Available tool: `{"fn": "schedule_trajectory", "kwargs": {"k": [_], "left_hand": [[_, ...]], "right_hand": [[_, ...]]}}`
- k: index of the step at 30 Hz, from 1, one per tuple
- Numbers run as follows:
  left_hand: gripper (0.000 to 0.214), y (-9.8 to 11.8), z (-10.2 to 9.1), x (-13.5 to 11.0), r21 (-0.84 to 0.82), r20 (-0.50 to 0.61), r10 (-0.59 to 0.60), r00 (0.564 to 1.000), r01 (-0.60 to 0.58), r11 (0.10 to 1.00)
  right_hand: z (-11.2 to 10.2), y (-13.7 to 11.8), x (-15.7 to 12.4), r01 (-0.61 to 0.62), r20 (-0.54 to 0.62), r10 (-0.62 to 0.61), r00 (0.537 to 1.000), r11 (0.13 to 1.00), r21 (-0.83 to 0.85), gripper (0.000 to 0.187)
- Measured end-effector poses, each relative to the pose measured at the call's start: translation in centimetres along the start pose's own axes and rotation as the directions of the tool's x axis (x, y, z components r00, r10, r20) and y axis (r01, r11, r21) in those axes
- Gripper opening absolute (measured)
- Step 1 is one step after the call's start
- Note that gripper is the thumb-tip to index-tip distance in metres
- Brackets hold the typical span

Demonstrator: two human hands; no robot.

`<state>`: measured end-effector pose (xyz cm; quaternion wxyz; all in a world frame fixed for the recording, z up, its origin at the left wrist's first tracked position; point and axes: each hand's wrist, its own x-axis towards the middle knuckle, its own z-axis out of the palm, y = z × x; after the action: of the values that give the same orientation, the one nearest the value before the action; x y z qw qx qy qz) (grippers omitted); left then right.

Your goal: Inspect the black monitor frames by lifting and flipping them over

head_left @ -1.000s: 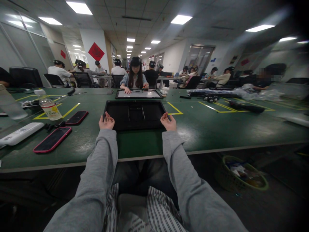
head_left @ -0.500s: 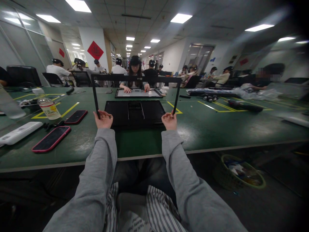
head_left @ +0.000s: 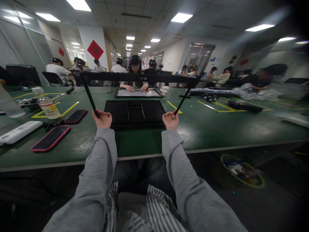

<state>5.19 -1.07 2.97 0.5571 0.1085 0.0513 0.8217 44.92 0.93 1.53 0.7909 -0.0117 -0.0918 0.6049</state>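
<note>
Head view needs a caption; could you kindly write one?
Left hand and right hand hold a black frame above a panel.

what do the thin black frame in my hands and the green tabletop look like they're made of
The thin black frame is probably moulded plastic with a matt finish: slim bars, no metallic glint, small pale lettering on the top bar. The green tabletop is likely a vinyl or rubbery mat with a slight sheen: ceiling lights glare softly on it.
</note>
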Motion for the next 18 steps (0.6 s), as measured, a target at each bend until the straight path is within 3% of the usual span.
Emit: {"fn": "schedule_trajectory", "kwargs": {"k": [6, 10, 18], "left_hand": [[0.041, -0.4, -0.3, 0.8, -0.024, -0.022, -0.049, 0.999, 0.049, 0.999], [0.037, -0.7, -0.6, 1.4, -0.027, -0.102, -0.072, 0.992, 0.070, 0.997], [0.034, -0.7, -1.1, 1.3, -0.088, -0.111, -0.180, 0.977, 0.171, 0.981]], "right_hand": [[0.0, 0.2, 0.5, 0.019, -0.041, -0.022, 0.999, 0.997, -0.072, 0.036], [-0.2, 0.2, 0.8, -0.022, -0.040, 0.019, 0.999, 0.997, -0.078, 0.040], [-0.9, 0.0, 1.1, -0.142, -0.067, 0.138, 0.988, 0.988, -0.061, 0.050]]}}
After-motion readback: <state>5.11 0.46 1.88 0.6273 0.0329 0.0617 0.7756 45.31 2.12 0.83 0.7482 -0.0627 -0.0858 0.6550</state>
